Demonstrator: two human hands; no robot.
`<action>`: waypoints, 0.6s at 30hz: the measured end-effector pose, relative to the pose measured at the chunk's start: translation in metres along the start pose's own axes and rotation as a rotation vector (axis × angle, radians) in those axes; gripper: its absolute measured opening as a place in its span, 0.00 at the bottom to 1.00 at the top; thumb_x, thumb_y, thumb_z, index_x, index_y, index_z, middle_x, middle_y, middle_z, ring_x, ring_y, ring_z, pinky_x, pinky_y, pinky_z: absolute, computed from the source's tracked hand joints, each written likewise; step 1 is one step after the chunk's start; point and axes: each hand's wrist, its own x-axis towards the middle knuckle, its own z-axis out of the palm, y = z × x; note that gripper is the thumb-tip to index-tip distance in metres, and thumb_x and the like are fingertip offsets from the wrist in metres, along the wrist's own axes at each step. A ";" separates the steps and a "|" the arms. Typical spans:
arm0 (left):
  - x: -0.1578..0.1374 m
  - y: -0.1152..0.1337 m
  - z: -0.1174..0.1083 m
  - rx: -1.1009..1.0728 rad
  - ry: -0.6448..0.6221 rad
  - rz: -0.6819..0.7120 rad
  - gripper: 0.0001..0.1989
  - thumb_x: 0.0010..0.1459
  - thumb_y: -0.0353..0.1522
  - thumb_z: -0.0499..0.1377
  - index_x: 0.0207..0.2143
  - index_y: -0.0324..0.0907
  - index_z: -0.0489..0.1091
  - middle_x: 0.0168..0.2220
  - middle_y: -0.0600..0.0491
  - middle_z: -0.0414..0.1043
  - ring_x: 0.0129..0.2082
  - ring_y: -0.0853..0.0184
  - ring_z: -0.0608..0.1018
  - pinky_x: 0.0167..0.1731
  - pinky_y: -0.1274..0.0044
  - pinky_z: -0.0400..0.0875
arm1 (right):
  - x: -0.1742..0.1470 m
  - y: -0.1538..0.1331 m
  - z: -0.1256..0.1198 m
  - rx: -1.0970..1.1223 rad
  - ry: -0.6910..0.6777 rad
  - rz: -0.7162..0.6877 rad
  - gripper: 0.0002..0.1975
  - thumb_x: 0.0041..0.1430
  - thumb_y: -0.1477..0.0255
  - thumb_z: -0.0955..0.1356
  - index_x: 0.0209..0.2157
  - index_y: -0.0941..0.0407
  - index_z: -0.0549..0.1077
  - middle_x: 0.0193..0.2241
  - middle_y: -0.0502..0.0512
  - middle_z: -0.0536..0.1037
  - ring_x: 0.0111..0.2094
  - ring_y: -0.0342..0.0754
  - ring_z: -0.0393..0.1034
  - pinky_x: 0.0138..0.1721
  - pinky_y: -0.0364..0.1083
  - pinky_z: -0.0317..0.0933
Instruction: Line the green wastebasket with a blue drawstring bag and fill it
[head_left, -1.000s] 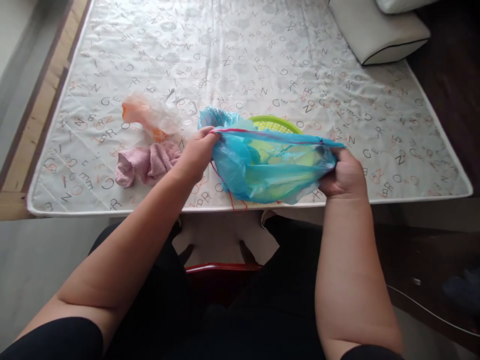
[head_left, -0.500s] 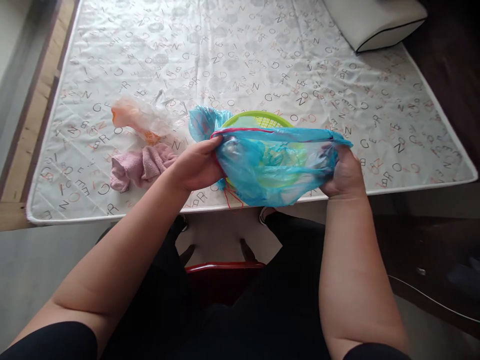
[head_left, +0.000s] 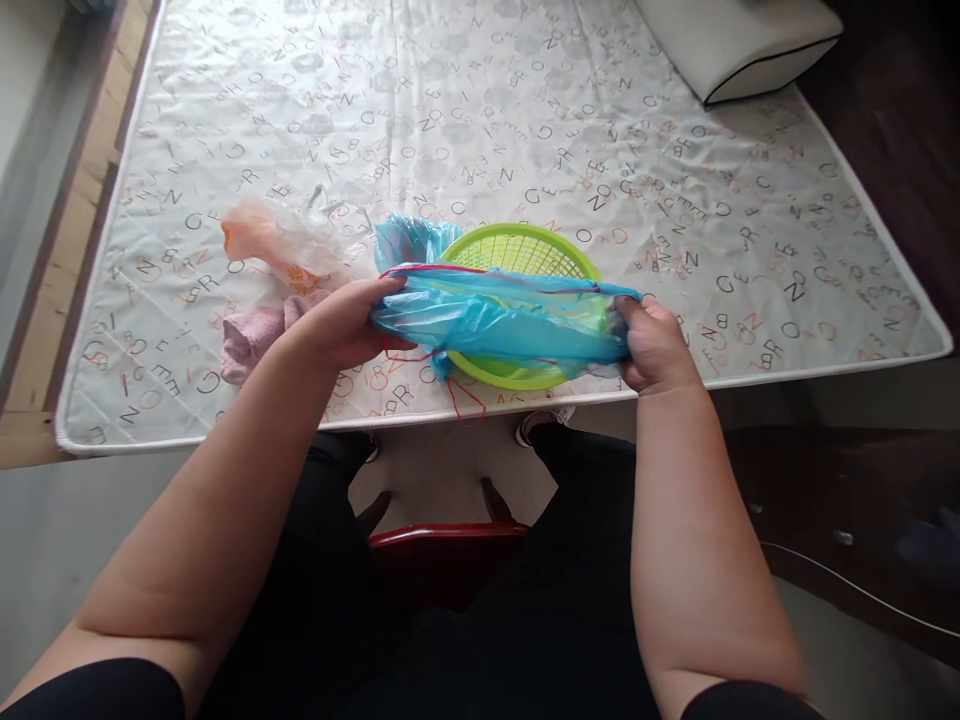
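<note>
A translucent blue plastic bag (head_left: 499, 325) is stretching between the left hand (head_left: 349, 325) and right hand (head_left: 658, 345), fingers gripping its ends, over a round lime-green mesh basket (head_left: 525, 250).

Near the edge of the mattress (head_left: 495, 150), the person's left hand (head_left: 349, 325) and right hand (head_left: 658, 345) stretch a blue plastic bag (head_left: 502, 328) over a lime-green basket (head_left: 529, 250). A pink cloth (head_left: 251, 340) pokes out behind the left forearm.

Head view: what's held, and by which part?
A blue plastic bag, stretched across the green basket: the left hand grips its left end, the right hand its right end.
</note>
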 end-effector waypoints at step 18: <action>0.008 -0.032 -0.022 0.886 -0.308 -0.237 0.09 0.47 0.34 0.76 0.27 0.43 0.80 0.24 0.51 0.74 0.20 0.62 0.77 0.17 0.77 0.70 | -0.003 0.007 -0.021 -0.541 -0.233 0.087 0.19 0.49 0.51 0.84 0.33 0.48 0.83 0.26 0.53 0.83 0.36 0.61 0.80 0.53 0.63 0.75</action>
